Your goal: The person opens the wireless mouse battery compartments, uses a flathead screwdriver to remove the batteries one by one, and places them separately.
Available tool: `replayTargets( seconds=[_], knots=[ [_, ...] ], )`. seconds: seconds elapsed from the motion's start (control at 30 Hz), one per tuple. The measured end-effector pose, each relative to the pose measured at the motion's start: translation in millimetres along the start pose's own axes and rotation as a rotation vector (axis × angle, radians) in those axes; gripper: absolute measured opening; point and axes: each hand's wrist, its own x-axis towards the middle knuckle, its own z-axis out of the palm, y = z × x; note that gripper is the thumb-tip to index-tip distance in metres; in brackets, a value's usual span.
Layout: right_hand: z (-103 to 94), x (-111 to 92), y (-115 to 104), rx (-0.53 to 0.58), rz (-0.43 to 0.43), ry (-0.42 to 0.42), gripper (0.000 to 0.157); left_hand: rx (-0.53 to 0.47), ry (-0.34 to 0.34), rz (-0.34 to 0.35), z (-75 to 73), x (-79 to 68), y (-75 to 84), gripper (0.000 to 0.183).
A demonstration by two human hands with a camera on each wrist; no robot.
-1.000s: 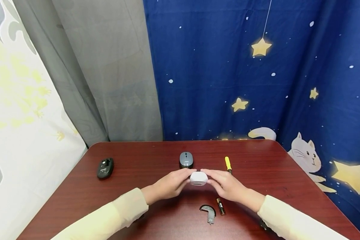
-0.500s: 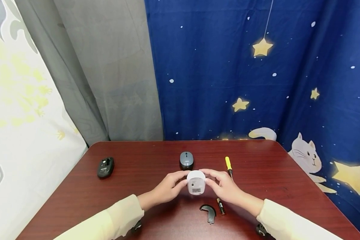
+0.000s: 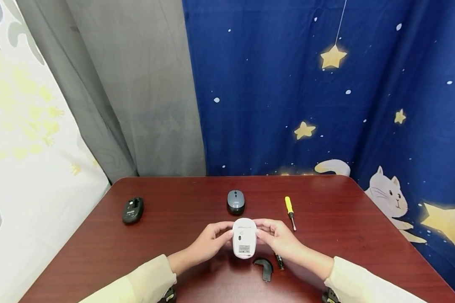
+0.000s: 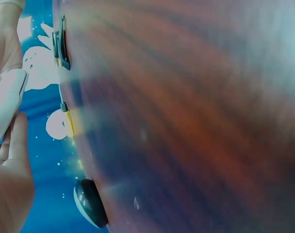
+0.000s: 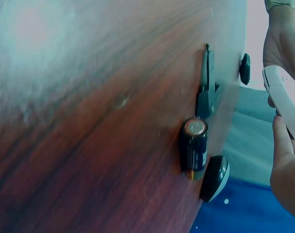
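A white computer mouse [image 3: 244, 238] is held above the table with its labelled underside facing the head camera. My left hand [image 3: 207, 241] grips its left side, thumb on the underside edge and fingers behind. On the opposite side my right hand [image 3: 279, 239] pinches it the same way. Both wrist views show the white mouse edge-on between the hands, raised off the tabletop. Just below it lie a black curved cover [image 3: 264, 268] and an AA-type battery [image 5: 193, 148], which the right hand partly hides in the head view.
A grey-black mouse [image 3: 236, 202] sits beyond the hands. At far left a black mouse [image 3: 133, 210] lies underside up with its compartment exposed. A yellow-handled screwdriver [image 3: 290, 210] lies to the right on the dark red table [image 3: 174, 191]. Curtains hang behind the table's back edge.
Both hands have tilted the white mouse from end-on until its underside faces the head camera, lowering it slightly toward the near side. The other things on the table stay put.
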Motion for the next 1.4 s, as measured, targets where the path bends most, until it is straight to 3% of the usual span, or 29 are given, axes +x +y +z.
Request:
replayTargets(
  seconds=[0.07, 0.2, 0.47, 0.7, 0.97, 1.2, 1.4],
  knots=[
    [1.2, 0, -2, 0.031, 0.044, 0.006, 0.035, -0.083, 0.001, -0.018, 0.6, 0.4, -9.8, 0.029],
    [3.9, -1, -4, 0.095, 0.118, 0.016, 0.035, -0.217, 0.015, -0.104, 2.6, -2.9, -8.2, 0.032],
    [8.3, -3, -8, 0.198, 0.229, 0.026, 0.035, -0.34, 0.03, -0.197, 6.4, -10.8, -6.2, 0.038],
    [10.4, -4, -12, 0.25, 0.264, 0.01, 0.036, -0.443, 0.018, -0.255, 7.3, -12.8, -4.4, 0.04],
    [13.6, -5, -12, 0.31, 0.289, 0.009, 0.038, -0.53, -0.018, -0.282, 6.9, -14.8, -5.0, 0.043],
    [14.8, -5, -12, 0.32, 0.311, 0.005, 0.038, -0.575, -0.061, -0.243, 5.9, -17.5, -6.1, 0.043],
    [17.4, -5, -10, 0.329, 0.322, 0.001, 0.038, -0.598, -0.075, -0.258, 6.9, -19.9, -6.0, 0.048]
  ],
)
